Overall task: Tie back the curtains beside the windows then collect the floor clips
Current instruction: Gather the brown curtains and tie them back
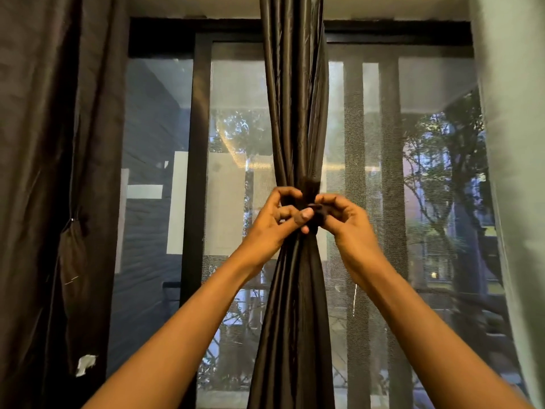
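Note:
A dark brown satin curtain (295, 113) hangs gathered into a narrow bunch in front of the window's middle. A dark tie band (311, 188) wraps it at its narrowest point. My left hand (277, 219) pinches the band from the left, thumb pressed against the bunch. My right hand (345, 219) grips the band's other end from the right, fingers curled. Both hands meet at the tie and partly hide it. No floor clips are in view.
A second dark curtain (53, 172) hangs at the left with a small white tag low down. A pale curtain (513, 172) hangs at the right edge. Behind is a black-framed sliding window (197, 143) with mesh, and trees outside.

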